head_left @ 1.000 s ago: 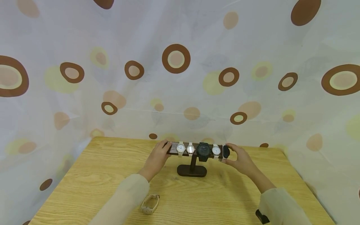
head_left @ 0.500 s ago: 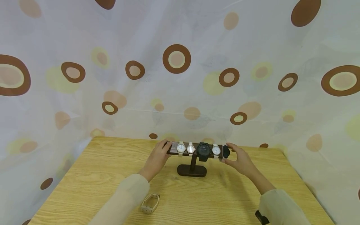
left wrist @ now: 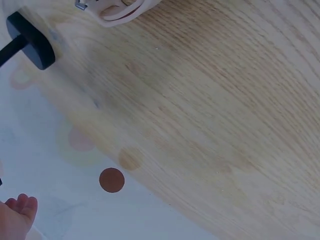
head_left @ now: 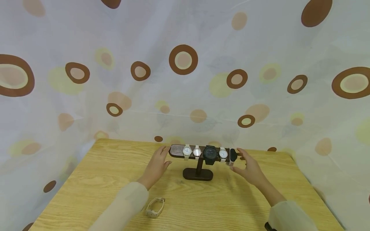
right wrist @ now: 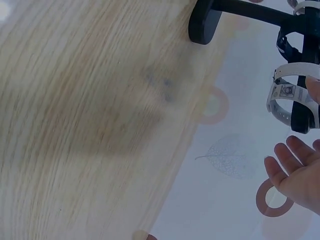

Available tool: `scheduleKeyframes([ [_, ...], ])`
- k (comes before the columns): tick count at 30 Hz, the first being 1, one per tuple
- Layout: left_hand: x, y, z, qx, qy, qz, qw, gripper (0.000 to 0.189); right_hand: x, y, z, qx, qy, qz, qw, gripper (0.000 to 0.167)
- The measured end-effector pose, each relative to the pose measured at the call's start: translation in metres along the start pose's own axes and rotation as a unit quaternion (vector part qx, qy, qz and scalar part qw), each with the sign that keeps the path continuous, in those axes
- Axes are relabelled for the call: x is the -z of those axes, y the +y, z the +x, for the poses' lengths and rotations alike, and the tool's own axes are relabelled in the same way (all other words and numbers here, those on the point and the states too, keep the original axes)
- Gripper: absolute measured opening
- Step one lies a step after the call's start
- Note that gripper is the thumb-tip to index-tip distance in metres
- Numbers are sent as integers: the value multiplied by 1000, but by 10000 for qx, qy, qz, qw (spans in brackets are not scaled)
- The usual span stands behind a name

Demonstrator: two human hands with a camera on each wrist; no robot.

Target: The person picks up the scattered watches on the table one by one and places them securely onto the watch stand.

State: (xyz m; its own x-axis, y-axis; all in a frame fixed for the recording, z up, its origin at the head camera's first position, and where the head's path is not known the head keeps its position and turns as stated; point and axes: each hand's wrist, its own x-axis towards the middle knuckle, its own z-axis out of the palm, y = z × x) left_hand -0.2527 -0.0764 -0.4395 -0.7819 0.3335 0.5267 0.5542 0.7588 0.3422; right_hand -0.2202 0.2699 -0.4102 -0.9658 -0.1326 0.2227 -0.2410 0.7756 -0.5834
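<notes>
A dark watch stand [head_left: 198, 174] carries a crossbar with several watches in a row. Two white-strapped watches, a large black watch [head_left: 209, 154], another white-strapped watch [head_left: 223, 154] and a dark-faced watch with a pale strap [head_left: 233, 156] follow from left to right. My left hand [head_left: 156, 166] is just off the bar's bare left end, fingers extended and holding nothing. Around the right end my right hand [head_left: 250, 168] is spread, fingers relaxed. In the right wrist view its thumb [right wrist: 313, 89] overlaps a pale strap [right wrist: 281, 102], while the other fingers are apart from the bar.
A beige watch [head_left: 155, 208] lies on the wooden table [head_left: 115, 173], nearer than the stand. Behind and beside the table hangs a pale sheet [head_left: 162, 29] with brown and yellow spots. A black band [head_left: 269, 226] shows by the right sleeve.
My left hand has let go of the bar's left end and drawn back leftward. The right hand's fingers have loosened and eased slightly away from the right end.
</notes>
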Motion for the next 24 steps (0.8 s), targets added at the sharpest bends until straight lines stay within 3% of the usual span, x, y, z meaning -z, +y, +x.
scheduleKeyframes([
  [6,1,-5,-12,311,-93,-235,9992,52,-8,1,-13,-800,-305,338,9958,88],
  [10,3,-7,-21,869,-649,-473,9930,42,-18,6,-21,-1122,-402,483,9917,84],
  [13,4,-10,-27,1325,-1264,-621,9811,37,-30,7,-27,-1101,-397,441,9921,77],
  [18,3,-13,-38,1730,-2136,-896,9573,35,-53,-3,-36,-828,-326,462,9950,67],
  [21,3,-12,-43,1841,-2424,-1267,9441,32,-69,-17,-41,-648,-262,597,9958,61],
  [24,1,-11,-48,1805,-2584,-1527,9367,27,-86,-33,-46,-506,-324,857,9945,56],
])
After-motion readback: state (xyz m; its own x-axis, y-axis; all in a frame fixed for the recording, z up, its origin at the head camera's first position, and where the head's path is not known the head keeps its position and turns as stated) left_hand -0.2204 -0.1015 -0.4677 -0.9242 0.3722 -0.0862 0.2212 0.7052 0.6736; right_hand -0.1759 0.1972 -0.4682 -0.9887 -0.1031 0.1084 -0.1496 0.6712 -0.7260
